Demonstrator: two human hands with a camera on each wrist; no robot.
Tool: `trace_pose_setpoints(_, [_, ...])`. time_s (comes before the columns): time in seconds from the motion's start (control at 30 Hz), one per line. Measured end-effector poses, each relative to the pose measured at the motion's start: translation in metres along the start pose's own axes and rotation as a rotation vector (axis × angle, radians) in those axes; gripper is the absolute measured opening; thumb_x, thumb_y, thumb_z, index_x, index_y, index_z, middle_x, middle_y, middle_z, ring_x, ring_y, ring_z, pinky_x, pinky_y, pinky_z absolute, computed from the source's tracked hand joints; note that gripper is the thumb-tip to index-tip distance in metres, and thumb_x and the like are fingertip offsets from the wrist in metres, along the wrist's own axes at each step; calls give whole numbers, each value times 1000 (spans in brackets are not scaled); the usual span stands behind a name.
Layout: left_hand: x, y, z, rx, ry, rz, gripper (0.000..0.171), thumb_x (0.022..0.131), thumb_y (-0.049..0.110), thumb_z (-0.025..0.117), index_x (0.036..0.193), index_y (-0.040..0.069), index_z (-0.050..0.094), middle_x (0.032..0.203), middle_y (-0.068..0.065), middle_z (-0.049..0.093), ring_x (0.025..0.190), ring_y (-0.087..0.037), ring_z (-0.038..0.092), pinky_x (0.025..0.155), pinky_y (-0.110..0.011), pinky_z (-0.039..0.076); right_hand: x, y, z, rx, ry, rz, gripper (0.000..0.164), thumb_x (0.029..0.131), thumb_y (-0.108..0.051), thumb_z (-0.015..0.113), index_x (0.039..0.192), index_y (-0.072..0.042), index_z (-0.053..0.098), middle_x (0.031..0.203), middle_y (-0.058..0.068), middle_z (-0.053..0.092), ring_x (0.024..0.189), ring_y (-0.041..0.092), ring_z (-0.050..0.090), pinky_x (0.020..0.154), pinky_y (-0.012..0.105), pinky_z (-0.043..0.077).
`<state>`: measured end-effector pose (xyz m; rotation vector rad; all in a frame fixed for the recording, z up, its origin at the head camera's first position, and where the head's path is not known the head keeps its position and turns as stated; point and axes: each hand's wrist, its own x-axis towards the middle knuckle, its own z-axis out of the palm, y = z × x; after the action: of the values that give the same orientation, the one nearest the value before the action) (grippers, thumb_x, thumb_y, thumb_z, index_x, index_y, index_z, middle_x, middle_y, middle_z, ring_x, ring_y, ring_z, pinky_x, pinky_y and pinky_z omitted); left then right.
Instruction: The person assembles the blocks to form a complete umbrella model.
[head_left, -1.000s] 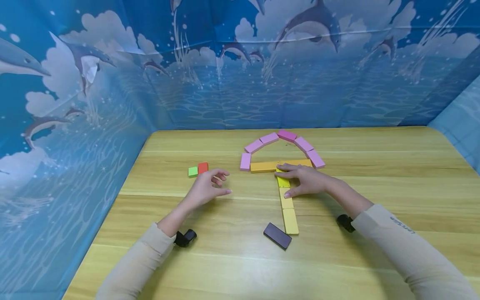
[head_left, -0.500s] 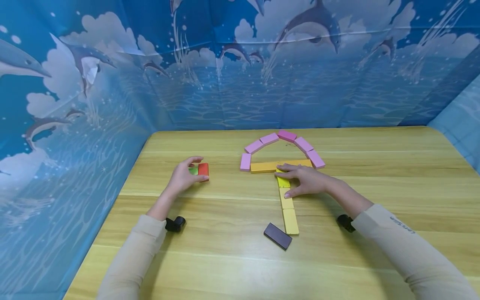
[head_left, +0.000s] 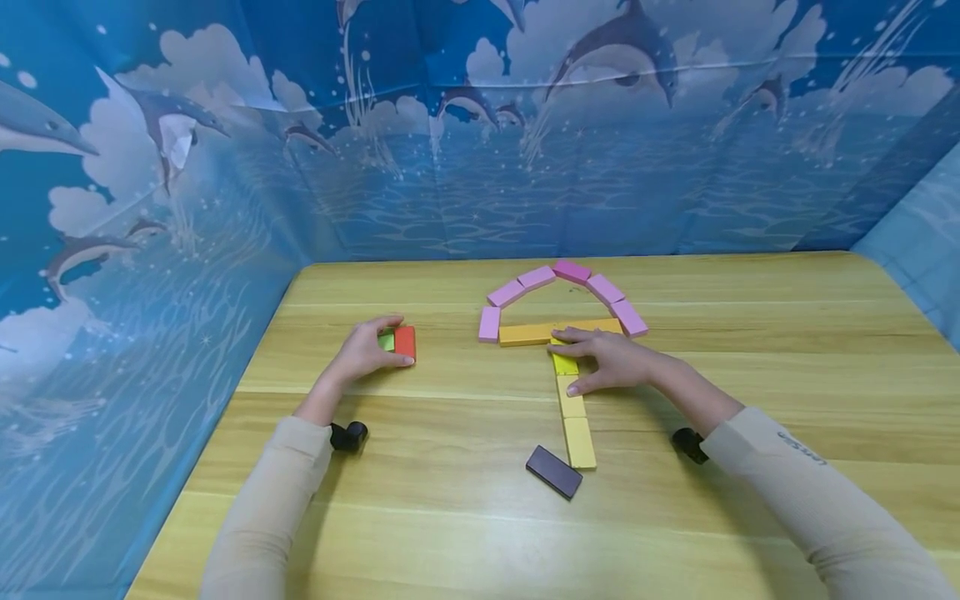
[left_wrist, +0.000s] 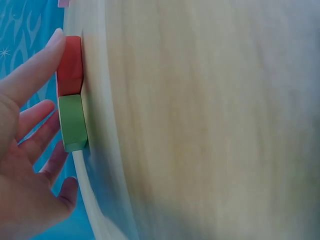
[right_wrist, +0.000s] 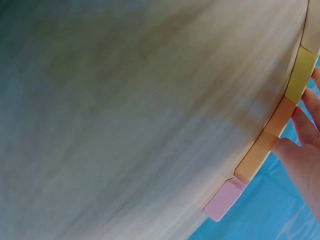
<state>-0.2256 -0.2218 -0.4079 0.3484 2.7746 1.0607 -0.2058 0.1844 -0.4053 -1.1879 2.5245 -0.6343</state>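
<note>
My left hand [head_left: 360,352] is around a red block [head_left: 405,342] and a small green block [head_left: 386,342] at the left of the table. Its thumb lies at the near side of the red block and its index finger at the far side, pinching it. In the left wrist view the red block [left_wrist: 70,65] abuts the green one [left_wrist: 73,120]. My right hand [head_left: 618,358] rests on a column of yellow blocks [head_left: 579,442], fingers at the bright yellow block [head_left: 566,364] and thumb on a pale one. An orange bar of blocks [head_left: 525,335] crosses the column's top, partly under the fingers.
An arch of several pink blocks [head_left: 536,277] curves above the orange bar, near the table's back edge. A dark purple block [head_left: 553,472] lies askew beside the column's lower end. A blue dolphin-print cloth [head_left: 480,167] hangs behind the wooden table [head_left: 450,533].
My left hand has moved left and back to the red and green blocks, and its thumb and index finger have come around the red one. The right hand stays in place.
</note>
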Motion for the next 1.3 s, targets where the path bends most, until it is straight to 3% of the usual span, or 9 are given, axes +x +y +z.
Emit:
trace_pose_setpoints(0.17, [1, -1, -1, 142, 5, 0, 77, 68, 29, 84, 132, 4, 51, 139, -17, 43, 121, -38, 34, 97, -55, 25, 0, -2, -2, -4, 3, 2, 71, 82, -36, 70, 138, -2, 44, 146, 21, 31, 135, 39, 25, 102, 53, 30])
trace_pose_setpoints(0.33, [1, 1, 0, 161, 30, -19, 75, 67, 31, 85, 129, 3, 53, 137, -17, 44, 122, -38, 34, 97, -57, 24, 0, -4, -2, -9, 12, -11, 70, 82, -37, 69, 137, -1, 45, 145, 22, 32, 134, 41, 26, 101, 54, 30])
trace_pose_setpoints(0.43, [1, 4, 1, 140, 48, -33, 76, 66, 32, 85, 129, 4, 53, 133, -16, 48, 122, -37, 38, 97, -56, 24, 0, -3, -2, -7, 14, -12, 70, 82, -37, 69, 137, -1, 45, 145, 22, 32, 134, 41, 26, 101, 54, 30])
trace_pose_setpoints(0.53, [0, 8, 3, 99, 57, -29, 76, 66, 30, 85, 129, 3, 52, 126, -16, 54, 116, -33, 46, 97, -50, 32, 0, -3, -2, -1, 16, -15, 70, 82, -37, 69, 137, -1, 45, 145, 22, 32, 134, 41, 26, 101, 54, 30])
trace_pose_setpoints(0.67, [-2, 16, 7, 37, 65, -10, 76, 66, 25, 86, 129, 1, 51, 116, -16, 57, 103, -29, 55, 83, -42, 45, 0, -3, -1, 12, 11, -11, 70, 82, -37, 69, 137, -1, 45, 146, 22, 31, 134, 41, 24, 102, 54, 29])
trace_pose_setpoints(0.77, [-5, 25, 11, -2, 82, -9, 75, 65, 22, 86, 128, 2, 52, 112, -14, 58, 97, -27, 56, 76, -38, 47, 0, -3, -2, 16, 6, -7, 71, 82, -38, 69, 137, -1, 44, 146, 23, 31, 134, 42, 24, 102, 54, 29])
trace_pose_setpoints(0.97, [-13, 43, 22, -47, 66, 1, 73, 63, 23, 87, 126, 5, 54, 113, -10, 57, 96, -24, 56, 75, -36, 48, -1, -2, -2, 17, 2, 13, 72, 82, -38, 70, 138, -2, 44, 146, 21, 30, 135, 40, 23, 103, 53, 28])
trace_pose_setpoints(1.3, [-25, 58, 49, -64, 6, 91, 72, 58, 27, 90, 118, 5, 59, 101, -5, 61, 87, -19, 56, 73, -31, 48, 0, 0, 1, 26, 3, 11, 72, 81, -39, 70, 138, -3, 44, 147, 20, 31, 135, 39, 24, 103, 53, 28])
